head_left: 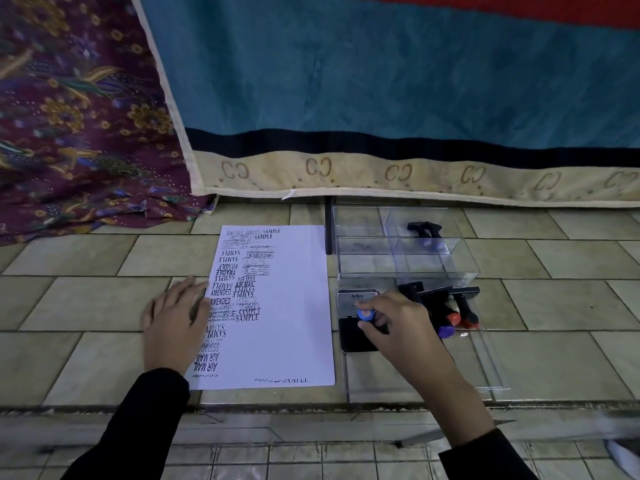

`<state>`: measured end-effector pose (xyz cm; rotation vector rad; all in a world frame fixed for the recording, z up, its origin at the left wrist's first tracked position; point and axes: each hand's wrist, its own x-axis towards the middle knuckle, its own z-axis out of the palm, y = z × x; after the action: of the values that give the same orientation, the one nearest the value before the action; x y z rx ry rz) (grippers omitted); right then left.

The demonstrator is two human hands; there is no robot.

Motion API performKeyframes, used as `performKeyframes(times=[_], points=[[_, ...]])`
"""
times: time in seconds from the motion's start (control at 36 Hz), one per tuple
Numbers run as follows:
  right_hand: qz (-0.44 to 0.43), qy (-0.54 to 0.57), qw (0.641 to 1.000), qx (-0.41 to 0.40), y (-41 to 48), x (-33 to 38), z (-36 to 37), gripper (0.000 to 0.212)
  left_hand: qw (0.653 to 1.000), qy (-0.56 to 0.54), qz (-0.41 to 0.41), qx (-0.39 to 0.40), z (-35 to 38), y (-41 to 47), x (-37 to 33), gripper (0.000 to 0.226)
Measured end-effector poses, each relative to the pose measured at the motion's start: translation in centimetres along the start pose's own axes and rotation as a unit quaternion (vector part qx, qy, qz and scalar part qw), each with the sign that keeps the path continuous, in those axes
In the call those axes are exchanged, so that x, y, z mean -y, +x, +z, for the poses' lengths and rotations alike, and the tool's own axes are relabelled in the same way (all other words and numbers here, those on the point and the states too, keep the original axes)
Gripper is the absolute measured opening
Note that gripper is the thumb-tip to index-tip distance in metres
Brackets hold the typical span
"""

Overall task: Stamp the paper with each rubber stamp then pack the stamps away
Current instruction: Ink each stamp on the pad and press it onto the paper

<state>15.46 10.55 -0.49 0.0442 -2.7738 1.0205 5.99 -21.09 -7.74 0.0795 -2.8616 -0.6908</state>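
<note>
The floor is laid in pale beige tiles with dark joints, and everything sits directly on it. Across twelve o'clock hangs a teal cloth with a dark band and a cream hem printed with paired letters. At ten o'clock a purple floral cloth bunches down onto the tiles.

At the centre lies the paper, its left half crowded with overlapping black impressions, its right half bare. The left hand lies flat at its nine o'clock edge, fingers straight, pressing the sheet down.

At three o'clock of the paper an ink pad stands open, its lid tipped back. The right hand is over it, fingers curled round a blue-topped stamp. The stamp's face is hidden under the fingers, so I cannot tell whether it touches the pad.

Just beyond the right hand, three stamps lie side by side, two with red knobs and one with a purple knob. They seem to rest in a clear tray, whose walls are hard to trace. At one o'clock a clear box holds another black-handled stamp, seen dimly through the plastic.

The six o'clock strip is smeared, and both black sleeves are cut off there.
</note>
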Motion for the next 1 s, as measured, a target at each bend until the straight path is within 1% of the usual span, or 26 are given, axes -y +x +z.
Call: performKeyframes(times=[0.33, 0.39, 0.47, 0.58, 0.64, 0.78, 1.0], points=[[0.013, -0.017, 1.000, -0.011, -0.1, 0.0, 0.1, 0.027, 1.000, -0.006, 0.000, 0.001, 0.0, -0.1, 0.0, 0.032], [0.004, -0.022, 1.000, -0.017, 0.3, 0.7, 0.1, 0.024, 1.000, -0.009, 0.001, -0.002, 0.0, 0.0, 0.1, 0.031], [-0.027, 0.011, 0.999, -0.028, 1.3, 2.7, 0.6, 0.018, 1.000, -0.003, 0.003, -0.004, 0.0, 0.0, 0.1, 0.031], [-0.066, 0.076, 0.995, 0.018, 2.5, 5.9, 3.1, 0.022, 1.000, 0.002, 0.007, -0.003, 0.2, 0.0, 0.3, 0.032], [-0.083, 0.086, 0.992, 0.048, 2.9, 7.1, 4.9, 0.023, 1.000, 0.000, 0.007, -0.005, 0.2, 0.0, 0.4, 0.032], [-0.120, 0.053, 0.988, 0.083, 4.2, 8.8, 8.5, 0.018, 1.000, -0.004, 0.006, -0.011, 0.3, 0.1, 0.3, 0.031], [-0.127, 0.001, 0.988, 0.087, 5.5, 9.8, 10.7, 0.013, 1.000, -0.007, 0.002, -0.012, 0.1, 0.1, 0.1, 0.031]])
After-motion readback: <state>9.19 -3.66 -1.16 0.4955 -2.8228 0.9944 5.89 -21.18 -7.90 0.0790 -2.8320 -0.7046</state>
